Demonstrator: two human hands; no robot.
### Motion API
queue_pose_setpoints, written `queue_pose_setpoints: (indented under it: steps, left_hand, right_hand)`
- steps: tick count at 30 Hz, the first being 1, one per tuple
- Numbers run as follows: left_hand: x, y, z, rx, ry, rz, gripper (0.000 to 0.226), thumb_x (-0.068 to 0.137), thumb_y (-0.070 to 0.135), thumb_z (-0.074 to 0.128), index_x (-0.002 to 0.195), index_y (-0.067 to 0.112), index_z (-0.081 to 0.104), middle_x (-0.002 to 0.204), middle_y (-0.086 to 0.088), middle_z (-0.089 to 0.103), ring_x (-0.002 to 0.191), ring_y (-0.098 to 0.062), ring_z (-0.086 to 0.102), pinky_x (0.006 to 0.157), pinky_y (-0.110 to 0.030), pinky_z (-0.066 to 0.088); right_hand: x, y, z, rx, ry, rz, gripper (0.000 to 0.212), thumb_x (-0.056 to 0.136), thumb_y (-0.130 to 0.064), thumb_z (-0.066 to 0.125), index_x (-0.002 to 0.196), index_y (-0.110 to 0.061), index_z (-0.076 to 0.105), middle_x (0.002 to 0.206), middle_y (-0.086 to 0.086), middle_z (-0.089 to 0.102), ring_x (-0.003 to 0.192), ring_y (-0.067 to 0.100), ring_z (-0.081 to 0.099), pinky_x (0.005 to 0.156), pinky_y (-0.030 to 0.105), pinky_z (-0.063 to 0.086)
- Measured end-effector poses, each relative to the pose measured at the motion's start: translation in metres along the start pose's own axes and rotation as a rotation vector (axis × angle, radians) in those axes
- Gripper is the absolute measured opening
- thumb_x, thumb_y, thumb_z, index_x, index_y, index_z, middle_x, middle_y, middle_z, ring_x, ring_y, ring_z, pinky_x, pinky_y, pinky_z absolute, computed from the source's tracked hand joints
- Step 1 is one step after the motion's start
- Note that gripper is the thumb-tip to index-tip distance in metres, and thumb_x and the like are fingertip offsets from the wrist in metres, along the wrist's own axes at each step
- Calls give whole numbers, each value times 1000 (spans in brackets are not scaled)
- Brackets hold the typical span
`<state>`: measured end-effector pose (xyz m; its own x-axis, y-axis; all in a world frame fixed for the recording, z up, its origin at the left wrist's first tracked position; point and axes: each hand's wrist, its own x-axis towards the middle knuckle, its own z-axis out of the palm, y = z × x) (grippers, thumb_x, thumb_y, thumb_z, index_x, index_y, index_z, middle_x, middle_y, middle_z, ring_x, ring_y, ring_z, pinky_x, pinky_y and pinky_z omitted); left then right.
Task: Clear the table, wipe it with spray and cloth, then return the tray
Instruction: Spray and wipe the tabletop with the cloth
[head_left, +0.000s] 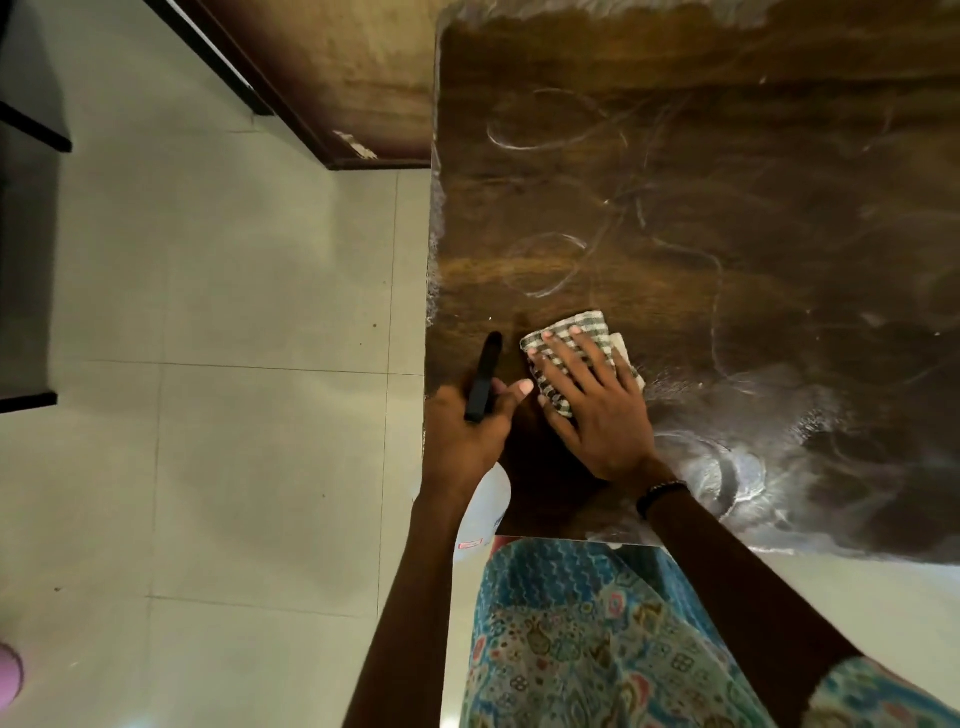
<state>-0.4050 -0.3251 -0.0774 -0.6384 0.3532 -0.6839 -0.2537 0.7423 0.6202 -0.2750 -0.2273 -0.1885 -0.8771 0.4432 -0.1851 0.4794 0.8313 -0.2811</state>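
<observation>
- Closest to the viewer, a person in a blue patterned garment (597, 639) stands at the near left corner of a dark wooden surface (701, 182), both forearms reaching forward over it.
- The right hand (592, 400) lies flat, fingers straight and spread, pressing a folded checked cloth (571, 332) onto the wood. The cloth sits under and just beyond the fingertips, its longer side running away from the person and slightly leftward.
- The left hand (467, 431) hovers over the surface's left edge, just left of the cloth hand, fingers curled around the neck of a spray bottle (483, 509). The black nozzle points forward; the pale body hangs below the wrist.
- The two hands nearly touch, thumb tip close to the cloth.
- Pale smears and looping wet streaks cover the wood ahead of and to the right of the cloth, so that is likely where wiping goes next. The right hand, already on the cloth, is the one placed to sweep that way.
- No tray shows anywhere in view.
- Pale floor tiles (208, 364) lie to the left of the hands.
</observation>
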Motion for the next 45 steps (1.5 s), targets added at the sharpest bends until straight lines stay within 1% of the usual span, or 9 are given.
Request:
queue_pose_setpoints:
  steps: [10,14,18,25,30,38,41,43,45]
  left_hand:
    - [20,8,2,90,-45,129,20,80,30,72,77,12,66,72,-4,64,70,-23,60,72,-26,47]
    - [26,13,3,144,-38,187,19,81,28,71,77,10,66,71,-4,62,66,-21,57,62,-19,41]
    - [31,15,2,173,-60,182,18,81,28,72,74,13,64,69,-2,61,64,-19,57,66,-22,41]
    - [37,21,2,177,-51,157,22,83,31,69,74,12,62,69,-3,60,64,-19,57,57,-17,41]
    - [38,21,-4,139,-56,105,21,82,32,69,79,12,64,70,-1,61,73,-21,60,72,-26,45]
    - [40,26,-24,100,-29,75,21,82,36,69,69,27,55,70,5,60,78,-22,60,82,-32,48]
    - [43,29,-29,80,-21,102,19,81,35,69,85,18,63,76,1,62,79,-23,59,80,-31,48]
    - [44,31,-33,71,-4,100,36,81,35,70,104,8,64,87,-9,65,82,-26,60,79,-32,49]
    - [47,32,-35,81,13,98,42,80,36,71,110,6,64,95,-15,68,86,-29,63,80,-34,51]
  right_hand:
    - [1,-2,3,-24,29,-3,53,99,-43,33,149,-26,32,158,-3,26,148,21,16,117,49,20]
    - [1,0,5,-27,43,-1,52,98,-43,35,148,-26,33,158,-2,27,148,21,17,117,50,20]
    - [1,-1,4,-30,47,-3,52,98,-44,32,147,-26,32,157,-1,28,147,22,18,117,49,19]
    - [2,-2,2,-26,21,6,53,98,-44,32,149,-26,31,158,-2,26,147,22,18,117,49,19]
    - [3,3,-2,-23,0,-34,57,98,-44,34,152,-30,20,159,-3,23,148,21,15,118,48,17]
    - [76,-3,-10,-25,43,24,57,94,-45,40,147,-23,37,155,4,32,145,29,23,115,53,22]
    - [105,-33,-9,-6,45,-54,52,94,-44,37,140,-22,46,150,5,42,142,30,30,116,54,21]
    - [112,-52,-3,6,15,-120,51,95,-42,31,138,-22,51,148,3,45,143,27,28,118,51,14]
    - [102,-62,4,-15,-46,-224,52,94,-43,32,136,-21,53,147,3,46,142,26,27,118,46,10]
